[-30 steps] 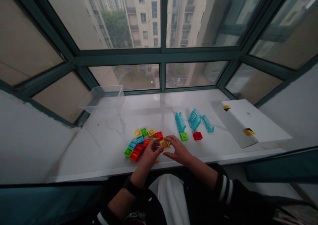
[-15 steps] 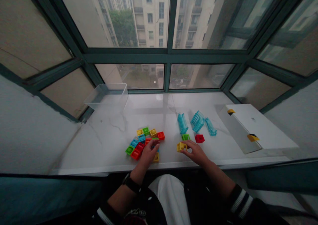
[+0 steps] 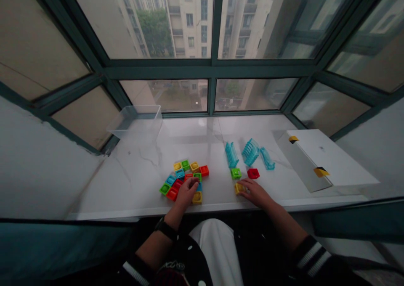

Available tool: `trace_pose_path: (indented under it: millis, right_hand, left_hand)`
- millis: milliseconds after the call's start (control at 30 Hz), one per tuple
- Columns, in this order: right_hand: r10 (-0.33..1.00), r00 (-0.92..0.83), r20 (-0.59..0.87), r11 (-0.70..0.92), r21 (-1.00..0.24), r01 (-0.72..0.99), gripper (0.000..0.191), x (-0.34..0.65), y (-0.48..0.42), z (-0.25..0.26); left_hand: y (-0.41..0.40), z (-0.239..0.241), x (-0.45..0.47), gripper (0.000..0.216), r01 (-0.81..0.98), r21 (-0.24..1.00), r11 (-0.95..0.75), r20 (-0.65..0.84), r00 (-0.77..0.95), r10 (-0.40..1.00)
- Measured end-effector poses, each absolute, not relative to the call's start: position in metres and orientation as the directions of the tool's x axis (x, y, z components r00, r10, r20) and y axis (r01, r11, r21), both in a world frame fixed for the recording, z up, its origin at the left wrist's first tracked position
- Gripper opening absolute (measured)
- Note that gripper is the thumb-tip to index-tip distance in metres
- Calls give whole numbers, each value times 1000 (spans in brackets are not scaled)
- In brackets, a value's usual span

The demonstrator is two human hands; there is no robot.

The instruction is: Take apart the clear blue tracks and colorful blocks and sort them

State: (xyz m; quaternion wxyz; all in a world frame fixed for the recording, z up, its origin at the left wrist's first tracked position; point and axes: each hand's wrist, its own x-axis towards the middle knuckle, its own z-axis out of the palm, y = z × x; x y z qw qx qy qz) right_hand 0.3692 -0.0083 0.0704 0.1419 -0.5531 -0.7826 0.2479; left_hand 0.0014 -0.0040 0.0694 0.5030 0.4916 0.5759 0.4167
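Note:
My right hand (image 3: pixel 256 192) rests on the white marble sill with its fingertips pinched on a yellow square block (image 3: pixel 238 188). That block lies just below a green block (image 3: pixel 235 173), and a red block (image 3: pixel 253 173) sits beside the green one. My left hand (image 3: pixel 187 192) lies over a cluster of coloured square blocks (image 3: pixel 184 176), its fingers curled on the pieces near a yellow block (image 3: pixel 197 198). Whether it grips one is hidden.
Three light-blue ribbed pieces (image 3: pixel 249 152) lie behind the green and red blocks. A white box (image 3: pixel 318 157) with yellow tabs sits at the right. A clear plastic bin (image 3: pixel 137 122) stands at the back left by the window. The sill's front edge (image 3: pixel 126 213) runs below my hands.
My right hand carried a yellow block from the cluster to the right and set it down below the green block. My left hand stayed on the cluster.

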Motion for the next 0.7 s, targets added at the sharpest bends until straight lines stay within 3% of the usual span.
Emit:
trace_pose_path:
  millis: [700]
  right_hand:
    - [952,-306,-12,238,-597,766,47,373,-8,72]
  left_hand:
    - [-5,76,0,39,162,975,152,-152,-16,988]
